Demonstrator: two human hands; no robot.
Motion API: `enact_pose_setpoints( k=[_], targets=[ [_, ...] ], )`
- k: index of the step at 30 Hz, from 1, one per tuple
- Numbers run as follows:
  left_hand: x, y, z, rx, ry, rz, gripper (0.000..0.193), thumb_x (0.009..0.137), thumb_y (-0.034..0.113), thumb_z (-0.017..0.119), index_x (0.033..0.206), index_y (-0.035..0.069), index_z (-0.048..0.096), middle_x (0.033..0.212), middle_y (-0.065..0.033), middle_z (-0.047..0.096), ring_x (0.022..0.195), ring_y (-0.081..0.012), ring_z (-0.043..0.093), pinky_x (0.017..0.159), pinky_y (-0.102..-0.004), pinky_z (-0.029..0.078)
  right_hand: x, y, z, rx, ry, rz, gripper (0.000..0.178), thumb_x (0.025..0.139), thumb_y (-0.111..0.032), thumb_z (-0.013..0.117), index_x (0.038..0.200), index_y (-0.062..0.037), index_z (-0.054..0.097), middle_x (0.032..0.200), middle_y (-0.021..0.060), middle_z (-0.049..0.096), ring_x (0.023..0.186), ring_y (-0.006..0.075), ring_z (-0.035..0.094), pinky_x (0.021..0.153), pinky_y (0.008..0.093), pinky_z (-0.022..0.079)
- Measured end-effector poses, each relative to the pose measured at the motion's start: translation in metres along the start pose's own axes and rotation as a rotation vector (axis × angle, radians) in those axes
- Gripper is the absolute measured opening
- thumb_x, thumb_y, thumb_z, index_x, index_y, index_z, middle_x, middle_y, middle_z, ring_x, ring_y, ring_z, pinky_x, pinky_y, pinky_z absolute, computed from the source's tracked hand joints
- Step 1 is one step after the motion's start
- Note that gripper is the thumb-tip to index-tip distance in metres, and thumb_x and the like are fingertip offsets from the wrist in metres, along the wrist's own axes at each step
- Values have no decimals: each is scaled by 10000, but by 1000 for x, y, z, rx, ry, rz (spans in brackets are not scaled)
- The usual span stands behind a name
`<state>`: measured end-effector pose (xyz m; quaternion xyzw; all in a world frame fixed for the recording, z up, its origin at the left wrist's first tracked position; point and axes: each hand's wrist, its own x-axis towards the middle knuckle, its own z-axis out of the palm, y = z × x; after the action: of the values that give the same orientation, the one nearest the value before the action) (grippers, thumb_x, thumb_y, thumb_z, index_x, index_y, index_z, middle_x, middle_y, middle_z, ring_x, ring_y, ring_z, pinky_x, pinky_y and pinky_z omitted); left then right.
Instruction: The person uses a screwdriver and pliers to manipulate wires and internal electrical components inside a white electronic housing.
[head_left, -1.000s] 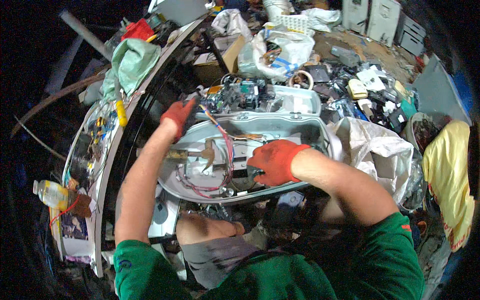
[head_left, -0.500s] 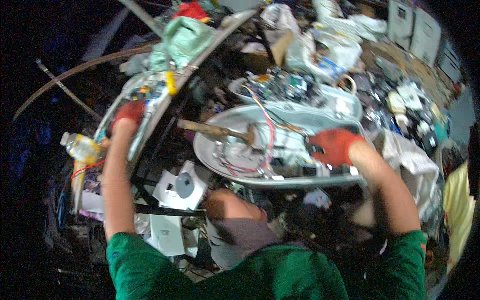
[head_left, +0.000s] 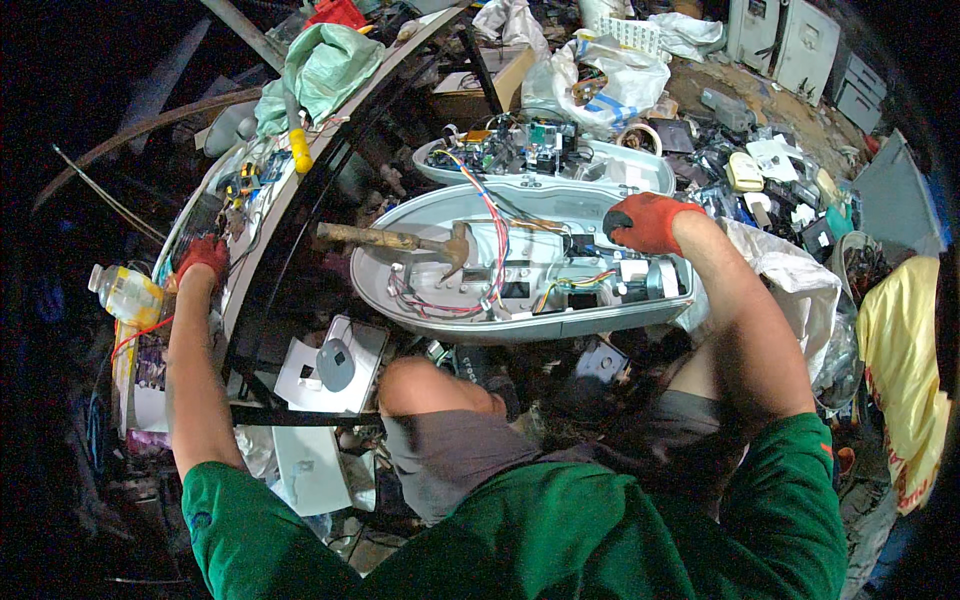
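Note:
A long, boat-shaped grey plastic housing (head_left: 390, 290) lies in front of me, with wires and circuit parts inside. My right hand (head_left: 648, 223), in a red glove with dark fingertips, is closed at its far right rim, and the fingers' inner side is hidden. Across the left part of the housing rests a claw hammer (head_left: 405, 240), its wooden handle jutting past the rim. Red and yellow wires (head_left: 497, 235) loop over the interior. My left hand (head_left: 203, 258), also red-gloved, reaches among small parts on the cluttered bench (head_left: 262, 235) at left; its fingers are mostly hidden.
Behind the housing stands a matching grey shell (head_left: 630, 172) full of circuit boards. A yellow-tipped handle (head_left: 300, 150) and a plastic bottle (head_left: 128, 295) are on the bench. White sacks (head_left: 790, 275) and a heap of electronic scrap (head_left: 770, 180) lie to the right.
My left hand has moved nearer along the bench. My right hand has shifted from inside the housing to its far right rim. The view has also moved, and the hammer stays in the housing.

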<state>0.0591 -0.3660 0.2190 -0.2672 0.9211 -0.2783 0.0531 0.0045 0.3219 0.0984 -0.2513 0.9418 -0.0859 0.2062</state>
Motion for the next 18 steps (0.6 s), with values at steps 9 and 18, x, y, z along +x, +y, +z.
enact_pose_setpoints(
  k=[9,18],
  targets=[
    [-12,-16,-6,-182,23,-174,638,950,527,373,1487,201,260,1506,-186,304,1375,-358,325,1116,-463,302,3,4,2,26,11,-20,371,840,-322,529,1119,-103,639,1123,183,643,1061,357,601,940,414,462],
    [-72,10,-64,-215,910,30,532,912,369,564,1381,151,440,1356,-210,489,1220,-392,495,1018,-450,409,2,-22,-4,71,-42,-126,442,853,-376,523,1176,-90,620,1205,184,611,1124,365,574,969,423,456]
  ],
)
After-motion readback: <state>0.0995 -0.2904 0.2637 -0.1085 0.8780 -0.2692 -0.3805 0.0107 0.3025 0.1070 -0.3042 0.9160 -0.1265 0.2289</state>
